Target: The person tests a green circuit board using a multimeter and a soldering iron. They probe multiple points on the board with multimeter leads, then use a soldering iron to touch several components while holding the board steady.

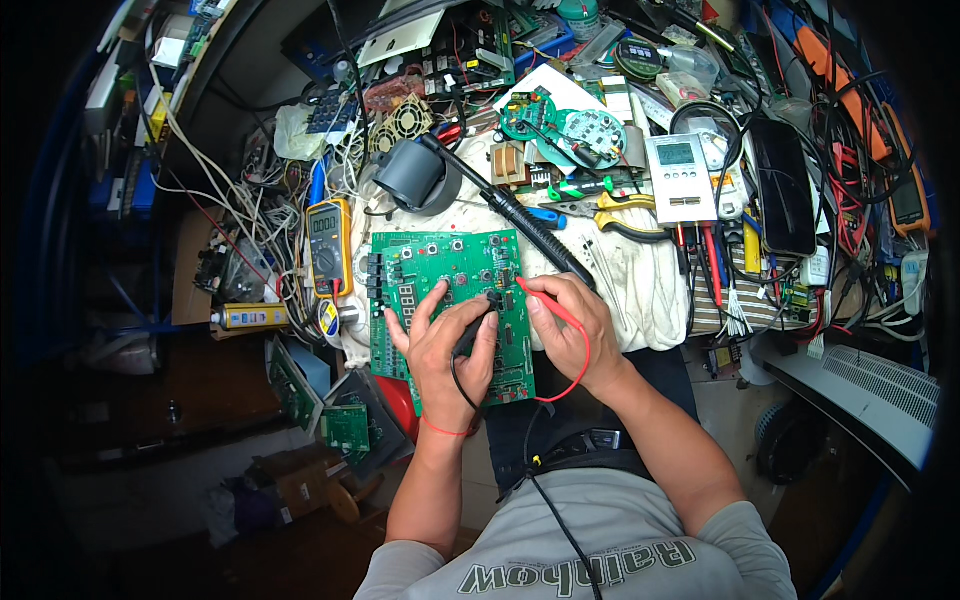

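Note:
A green circuit board (pixel 462 262) with a digit display, round buttons and small chips lies before me at the bench's front edge. My left hand (pixel 448 345) rests over its middle, pinching a black test probe (pixel 468 338), with the other fingers spread on the board. My right hand (pixel 570 330) grips a red test probe (pixel 540 296) at the board's right side, its tip near the upper right components. The exact contact points are too small to tell. A yellow multimeter (pixel 328 250) with a lit display stands left of the board.
A grey cylindrical holder (pixel 412 178) and a black flexible hose (pixel 520 210) lie beyond the board. Yellow-handled pliers (pixel 630 220), a white tester (pixel 682 178) and a dark phone (pixel 783 188) sit to the right. Tangled cables and boards crowd the bench; more boards (pixel 345 425) hang low at left.

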Available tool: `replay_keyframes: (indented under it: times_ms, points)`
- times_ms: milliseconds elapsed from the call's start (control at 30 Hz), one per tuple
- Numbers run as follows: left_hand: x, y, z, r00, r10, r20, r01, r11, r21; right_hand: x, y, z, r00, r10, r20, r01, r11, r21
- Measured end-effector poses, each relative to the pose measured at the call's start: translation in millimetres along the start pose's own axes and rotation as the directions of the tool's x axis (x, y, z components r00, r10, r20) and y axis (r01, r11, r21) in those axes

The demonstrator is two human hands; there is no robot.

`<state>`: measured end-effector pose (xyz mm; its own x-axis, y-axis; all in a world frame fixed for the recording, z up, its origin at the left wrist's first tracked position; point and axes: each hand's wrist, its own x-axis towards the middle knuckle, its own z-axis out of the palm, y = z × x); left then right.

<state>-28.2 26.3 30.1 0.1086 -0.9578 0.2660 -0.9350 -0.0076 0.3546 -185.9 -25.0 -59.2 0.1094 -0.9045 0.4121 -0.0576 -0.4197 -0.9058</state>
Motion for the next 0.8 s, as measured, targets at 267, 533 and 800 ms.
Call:
replay_keyframes:
  times_ms: [267,533,800]
  points:
    - [0.0,-1.2,1.2,1.000,-0.002,0.006,0.002,1.000,-0.017,-0.3,0.0,0.7,1.000,0.001,-0.007,-0.001,1.000,-0.005]
    - [-0.4,-1.1,1.8,1.000,-0.003,0.007,0.003,1.000,-0.007,-0.7,2.0,2.3,1.000,-0.009,-0.020,0.009,1.000,-0.013]
    - [-0.4,-2.6,2.6,1.000,-0.003,0.007,0.003,1.000,-0.019,-1.5,3.5,1.7,1.000,-0.013,-0.004,0.013,1.000,-0.019]
